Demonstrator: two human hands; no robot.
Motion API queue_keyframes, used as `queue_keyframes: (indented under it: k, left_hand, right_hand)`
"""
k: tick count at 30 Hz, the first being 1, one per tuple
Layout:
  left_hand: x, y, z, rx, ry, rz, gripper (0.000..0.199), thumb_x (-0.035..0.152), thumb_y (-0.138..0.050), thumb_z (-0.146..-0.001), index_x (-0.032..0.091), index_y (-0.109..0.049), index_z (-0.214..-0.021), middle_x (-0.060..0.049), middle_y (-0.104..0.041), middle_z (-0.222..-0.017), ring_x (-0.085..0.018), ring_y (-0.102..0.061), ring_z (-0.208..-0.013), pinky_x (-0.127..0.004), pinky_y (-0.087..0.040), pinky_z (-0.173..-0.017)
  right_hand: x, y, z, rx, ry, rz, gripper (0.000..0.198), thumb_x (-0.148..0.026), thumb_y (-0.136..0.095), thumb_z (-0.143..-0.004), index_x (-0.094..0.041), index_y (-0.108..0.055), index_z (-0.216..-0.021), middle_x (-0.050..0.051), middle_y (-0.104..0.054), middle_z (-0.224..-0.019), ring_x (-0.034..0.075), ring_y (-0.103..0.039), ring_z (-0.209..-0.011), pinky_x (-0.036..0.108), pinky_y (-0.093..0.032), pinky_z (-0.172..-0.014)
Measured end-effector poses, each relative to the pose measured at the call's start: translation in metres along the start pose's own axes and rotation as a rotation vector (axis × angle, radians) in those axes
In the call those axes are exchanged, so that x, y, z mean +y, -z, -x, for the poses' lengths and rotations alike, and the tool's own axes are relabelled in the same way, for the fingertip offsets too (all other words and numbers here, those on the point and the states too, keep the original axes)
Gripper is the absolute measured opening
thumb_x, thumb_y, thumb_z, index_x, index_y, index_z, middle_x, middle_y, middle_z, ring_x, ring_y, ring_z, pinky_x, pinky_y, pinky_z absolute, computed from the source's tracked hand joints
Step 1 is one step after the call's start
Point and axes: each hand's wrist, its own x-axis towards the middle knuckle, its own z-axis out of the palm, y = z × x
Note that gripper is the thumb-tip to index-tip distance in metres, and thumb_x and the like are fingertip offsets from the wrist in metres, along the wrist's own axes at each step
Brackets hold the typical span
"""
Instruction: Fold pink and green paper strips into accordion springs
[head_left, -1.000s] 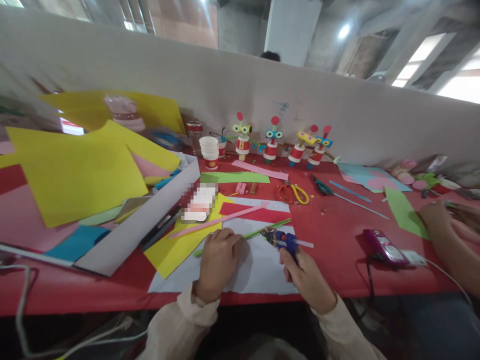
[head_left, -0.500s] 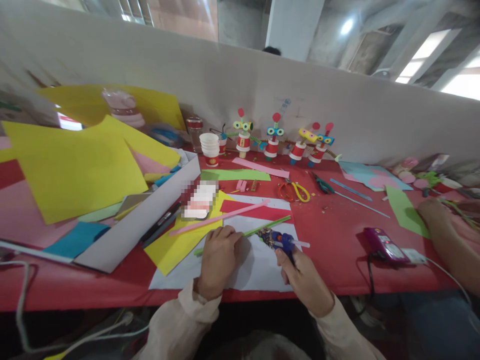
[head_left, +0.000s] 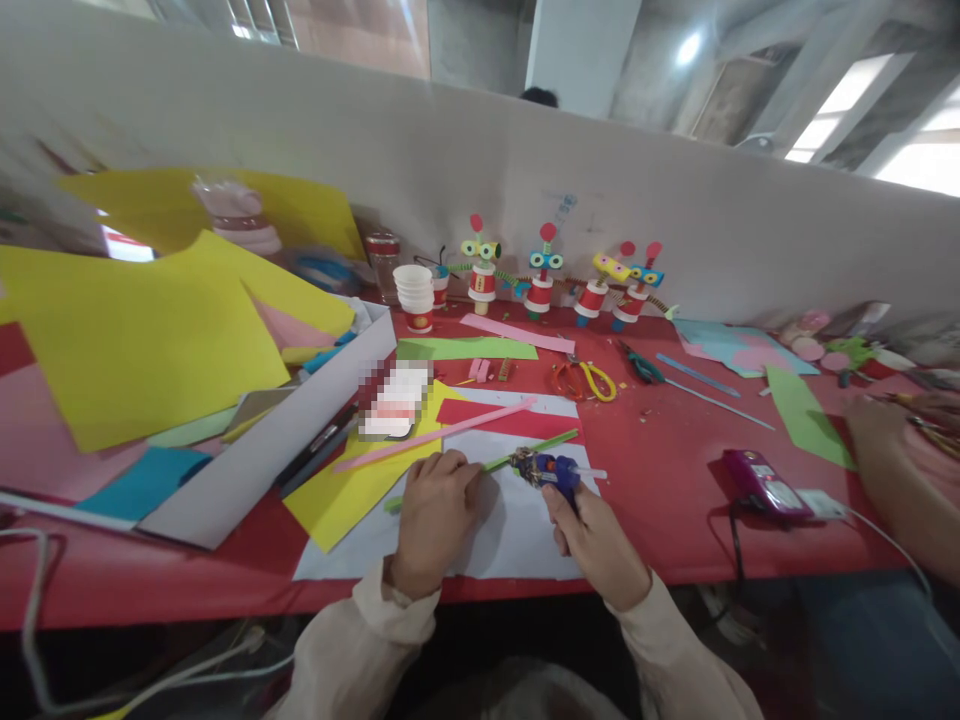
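Note:
My right hand (head_left: 596, 545) is closed around the handle of a blue glue gun (head_left: 553, 469), with a clear glue stick (head_left: 592, 473) poking out of its back. Its stained nozzle points left, at or just over a narrow green paper strip (head_left: 562, 439). My left hand (head_left: 436, 515) lies over the middle of this strip, fingers curled and pressed on it; the strip shows on both sides of the hand. Beneath them is a white paper sheet (head_left: 525, 540). A pink paper strip (head_left: 442, 433) lies just beyond, across yellow paper (head_left: 330, 505) and a red paper piece (head_left: 499, 418).
Paper-cup figures (head_left: 540, 292) and stacked cups (head_left: 414, 295) stand along the partition. Scissors (head_left: 600, 382) and pliers (head_left: 641, 362) lie ahead. A white box (head_left: 300, 420) is left; a purple device (head_left: 765, 487) with cables and another person's arm (head_left: 892, 480) are right.
The glue gun has shifted slightly left and away from me, its back end swinging upward in view. My left hand stays on the strip. The whole view has shifted a little.

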Motion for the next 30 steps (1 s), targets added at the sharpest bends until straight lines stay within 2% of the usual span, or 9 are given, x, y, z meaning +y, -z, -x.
queue_keyframes:
  k: [9, 14, 19, 30]
  left_hand:
    - [0.0, 0.0, -0.001, 0.021, 0.003, 0.0, 0.025, 0.02, -0.043, -0.084, 0.022, -0.068, -0.083, -0.004, -0.063, -0.084, -0.02, -0.055, -0.08, -0.037, -0.037, -0.075]
    - [-0.001, -0.001, 0.0, 0.021, -0.001, -0.018, 0.025, 0.021, -0.043, -0.084, 0.022, -0.068, -0.086, -0.004, -0.063, -0.086, -0.021, -0.055, -0.08, -0.037, -0.036, -0.075]
    - [0.0, 0.0, 0.0, 0.026, 0.008, -0.027, 0.025, 0.02, -0.043, -0.084, 0.022, -0.068, -0.088, -0.004, -0.064, -0.087, -0.021, -0.055, -0.082, -0.038, -0.037, -0.077]
    - [-0.001, -0.001, 0.0, 0.036, -0.015, -0.045, 0.025, 0.02, -0.044, -0.083, 0.021, -0.068, -0.086, -0.004, -0.065, -0.087, -0.022, -0.057, -0.08, -0.039, -0.038, -0.075]
  right_hand:
    - [0.006, 0.012, -0.004, 0.042, 0.004, -0.003, 0.042, -0.056, -0.037, -0.085, -0.018, -0.054, -0.092, -0.005, -0.046, -0.044, 0.015, -0.051, -0.041, 0.024, -0.036, -0.043]
    - [0.006, 0.017, -0.007, 0.058, -0.013, 0.017, 0.041, -0.057, -0.037, -0.084, -0.019, -0.053, -0.085, -0.005, -0.045, -0.043, 0.015, -0.051, -0.041, 0.024, -0.036, -0.044]
    - [0.008, 0.024, -0.01, 0.072, -0.019, 0.015, 0.041, -0.056, -0.036, -0.085, -0.018, -0.053, -0.09, -0.006, -0.045, -0.043, 0.014, -0.051, -0.04, 0.023, -0.036, -0.043]
    - [0.027, 0.043, -0.02, 0.169, -0.005, 0.027, 0.042, -0.056, -0.037, -0.084, -0.018, -0.054, -0.087, -0.005, -0.048, -0.044, 0.016, -0.054, -0.041, 0.025, -0.037, -0.044]
